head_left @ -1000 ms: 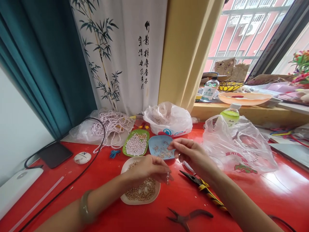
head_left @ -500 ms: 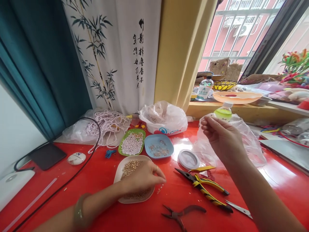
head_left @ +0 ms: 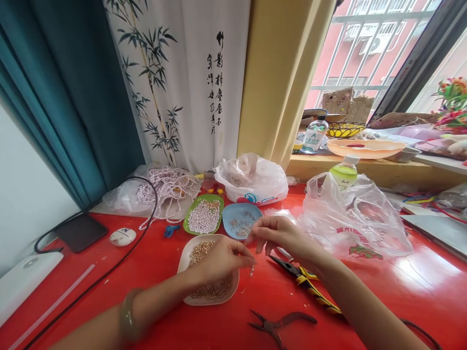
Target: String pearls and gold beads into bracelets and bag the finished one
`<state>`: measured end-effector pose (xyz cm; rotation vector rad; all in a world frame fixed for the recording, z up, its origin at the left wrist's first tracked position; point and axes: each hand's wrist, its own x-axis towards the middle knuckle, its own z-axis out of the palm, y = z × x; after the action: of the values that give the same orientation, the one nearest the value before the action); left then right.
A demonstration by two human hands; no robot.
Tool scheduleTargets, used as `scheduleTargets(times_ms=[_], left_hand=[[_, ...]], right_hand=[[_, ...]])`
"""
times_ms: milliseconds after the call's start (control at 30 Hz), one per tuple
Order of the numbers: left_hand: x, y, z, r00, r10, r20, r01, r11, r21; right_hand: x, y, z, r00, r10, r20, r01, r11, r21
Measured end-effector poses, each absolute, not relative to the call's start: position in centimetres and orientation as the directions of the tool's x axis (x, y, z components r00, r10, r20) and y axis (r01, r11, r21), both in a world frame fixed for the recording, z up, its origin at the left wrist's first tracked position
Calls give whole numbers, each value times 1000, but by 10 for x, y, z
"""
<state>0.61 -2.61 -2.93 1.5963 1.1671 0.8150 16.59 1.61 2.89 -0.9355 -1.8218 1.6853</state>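
My left hand [head_left: 226, 260], a bangle on its wrist, is closed in a pinch above the right side of a white tray [head_left: 183, 265] of gold beads [head_left: 211, 289]. A short strand of small pale beads [head_left: 252, 271] hangs at its fingertips. Close beside it, my right hand [head_left: 279, 236] has thumb and fingers pinched together; whatever lies between them is too fine to make out. Behind the hands are a blue tray [head_left: 228, 214] with a few tiny beads and a green tray [head_left: 187, 224] of pearly beads.
Long-nose pliers [head_left: 310, 287] with yellow-black handles lie under my right forearm. Small dark pliers [head_left: 273, 324] rest nearer me. Around the back stand bead strings [head_left: 164, 187], a plastic-bagged bowl [head_left: 251, 182], a plastic bag [head_left: 350, 223] and a bottle [head_left: 344, 172]. A black cable [head_left: 120, 265] crosses the left.
My right hand has swung left and down from beside the bottle to my left hand. The left hand stays over the tray's right side. The view has shifted slightly.
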Motion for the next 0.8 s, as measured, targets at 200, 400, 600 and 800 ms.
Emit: scheduleTargets(times_ms=[200, 400, 600, 800], left_hand=[[3, -25, -34, 371, 929, 4, 480, -195, 855], [0, -23, -33, 387, 922, 22, 539, -245, 806], [-7, -18, -33, 383, 924, -7, 511, -205, 835], [-24, -11, -7, 328, 944, 24, 517, -201, 832]], right_hand=[[175, 23, 37, -416, 909, 8, -105, -39, -994], [183, 27, 44, -226, 964, 140, -168, 103, -980], [178, 17, 47, -214, 947, 238, 10, 246, -969], [174, 10, 52, -241, 929, 280, 184, 327, -927]])
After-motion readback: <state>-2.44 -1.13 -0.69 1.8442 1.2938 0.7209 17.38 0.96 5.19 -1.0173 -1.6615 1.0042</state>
